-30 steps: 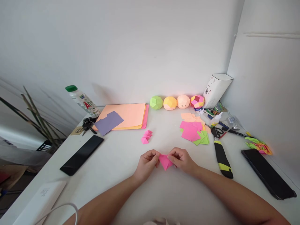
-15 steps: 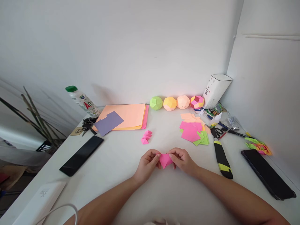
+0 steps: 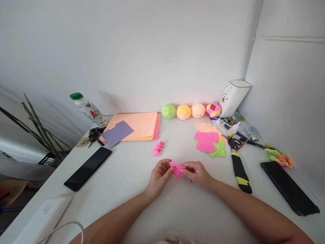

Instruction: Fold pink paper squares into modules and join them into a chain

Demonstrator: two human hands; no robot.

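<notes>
A small folded piece of pink paper [image 3: 178, 170] is pinched between my two hands, above the front middle of the white table. My left hand [image 3: 160, 174] grips its left corner between thumb and fingers. On the opposite side, my right hand [image 3: 196, 173] holds the right corner the same way. The fingertips behind the paper are partly hidden. Just beyond my left hand lie several small folded pink paper pieces [image 3: 158, 148] in a short row. Farther to the right is a pile of loose pink paper sheets [image 3: 206, 141], with green and peach ones around it.
Four-coloured paper balls, such as a green ball [image 3: 169, 111], line the wall. Large peach sheets [image 3: 139, 123] lie left of them under a purple piece [image 3: 118, 133]. A utility knife [image 3: 241, 173] and a black phone [image 3: 289, 188] lie right; a dark phone [image 3: 88, 168] and bottle [image 3: 90, 110] left.
The pink paper has tilted between my fingers, its left corner now higher and its bottom point raised. My right fingers have shifted slightly along its edge. Both hands keep their hold.
</notes>
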